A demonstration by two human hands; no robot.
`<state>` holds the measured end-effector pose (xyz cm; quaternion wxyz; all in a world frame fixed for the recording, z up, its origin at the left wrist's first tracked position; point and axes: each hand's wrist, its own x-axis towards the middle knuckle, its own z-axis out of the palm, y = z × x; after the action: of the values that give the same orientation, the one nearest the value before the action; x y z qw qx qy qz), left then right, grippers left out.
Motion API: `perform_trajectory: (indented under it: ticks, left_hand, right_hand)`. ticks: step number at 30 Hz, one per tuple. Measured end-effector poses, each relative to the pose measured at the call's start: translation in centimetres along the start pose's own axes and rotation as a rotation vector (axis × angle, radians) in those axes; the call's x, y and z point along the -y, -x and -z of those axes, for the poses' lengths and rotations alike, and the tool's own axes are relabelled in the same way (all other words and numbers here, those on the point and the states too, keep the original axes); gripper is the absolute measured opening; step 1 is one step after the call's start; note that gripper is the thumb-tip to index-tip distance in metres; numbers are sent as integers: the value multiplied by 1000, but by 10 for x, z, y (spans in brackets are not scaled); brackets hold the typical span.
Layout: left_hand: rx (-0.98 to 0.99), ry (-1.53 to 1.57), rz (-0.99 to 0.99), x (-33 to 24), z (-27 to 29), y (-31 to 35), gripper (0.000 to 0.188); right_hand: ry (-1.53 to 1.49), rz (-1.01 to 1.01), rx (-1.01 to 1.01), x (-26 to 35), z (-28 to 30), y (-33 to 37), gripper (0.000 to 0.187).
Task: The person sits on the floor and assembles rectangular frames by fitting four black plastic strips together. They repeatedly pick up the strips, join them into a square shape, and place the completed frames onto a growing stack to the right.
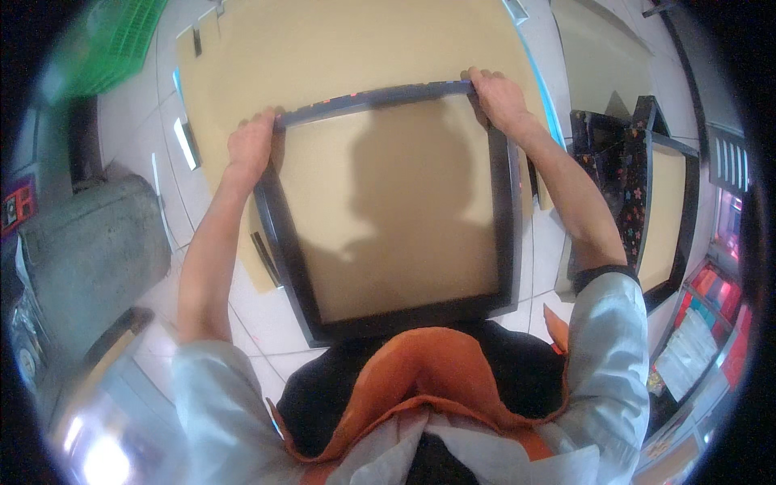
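Both my hands grip the far corners of a wide black frame (507, 218) with a tan panel (323, 202) inside it. My left hand (251, 145) is closed round the far left corner. Round the far right corner, my right hand (499, 101) is closed too. Specks of colour show along the frame's far rail. The near rail lies close to my orange apron (420, 364). Beneath and beyond the frame a larger tan board (323, 40) lies on the floor. My shadow falls across the panel.
White tiles (129, 129) make up the floor. A green plastic basket (117, 48) sits at the far left, with a worn grey case-like block (93, 250) nearer. To the right stand black, flower-patterned frame pieces (636, 182). Beyond them is a red rack (707, 295).
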<state>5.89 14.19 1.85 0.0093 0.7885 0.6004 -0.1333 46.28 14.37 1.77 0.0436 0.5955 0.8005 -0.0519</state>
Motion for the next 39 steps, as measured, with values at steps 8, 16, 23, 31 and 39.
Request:
perform_trajectory:
  ticks: [8, 16, 23, 31, 39]
  left_hand:
    - [-76, 31, 64, -6, -7, 0, 15]
    - [-59, 194, 142, -16, 5, 4, 26]
    - [-294, 275, 51, -4, -21, 10, 31]
    - [-467, 802, 380, -3, -61, 58, 59]
    - [93, 1320, 526, -83, -87, 356, 58]
  right_hand:
    - [71, -72, 2, 2, -10, 0, 22]
    - [-35, -157, -55, 7, -11, 3, 27]
    - [3, -185, -121, 19, -5, 9, 35]
    - [-729, -222, -366, 13, -45, 103, 60]
    - [-1376, -769, 313, 77, -43, 379, 59]
